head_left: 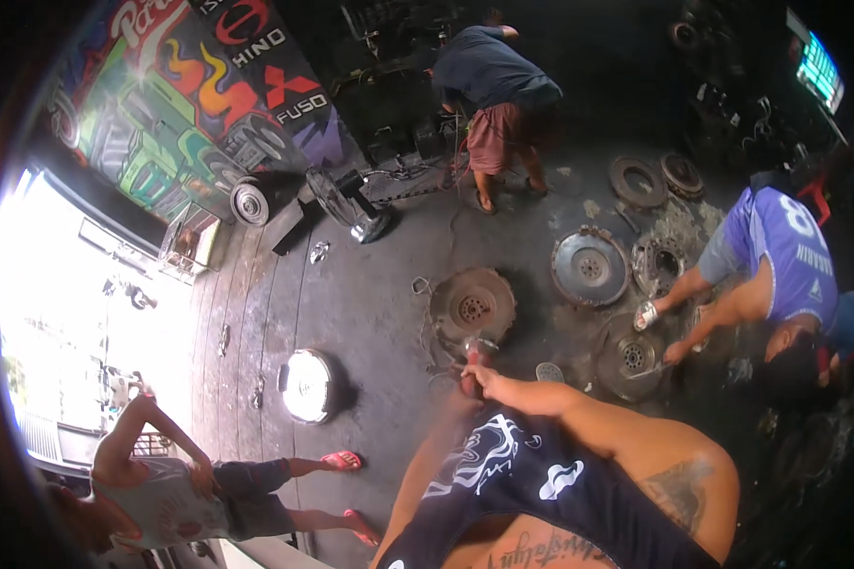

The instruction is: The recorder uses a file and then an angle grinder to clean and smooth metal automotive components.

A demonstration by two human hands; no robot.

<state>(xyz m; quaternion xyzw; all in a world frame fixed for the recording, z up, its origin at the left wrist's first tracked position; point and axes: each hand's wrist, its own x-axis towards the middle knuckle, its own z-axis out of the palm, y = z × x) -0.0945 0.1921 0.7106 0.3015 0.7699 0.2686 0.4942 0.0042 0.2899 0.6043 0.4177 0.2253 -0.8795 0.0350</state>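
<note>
On the dark floor [389, 327] straight ahead lies the rusty disc [472, 305], flat, its holed hub facing up. The red tool [476, 357] stands over its near edge, the pale head toward the rim; whether it touches the metal cannot be told. Of the hands, the right hand [482, 379] is wrapped round the tool's body, while the left hand [459, 394] is blurred close beside it, so its grasp cannot be told.

The step in hand looks like working the disc's surface with this tool. To do it well, both hands should have a firm hold, one on the body and one toward the back, with the forearms low and braced against the thighs. Bring the head down lightly and evenly, and go round the rim in overlapping passes rather than dwelling on one spot. If the disc creeps, it would be wise to steady it first.

The cord [421, 285] looping by the disc's left side had best be kept off the rim. To the right, a co-worker's hand [675, 354] is at another disc [633, 357], so any debris should be aimed away from there.
</note>
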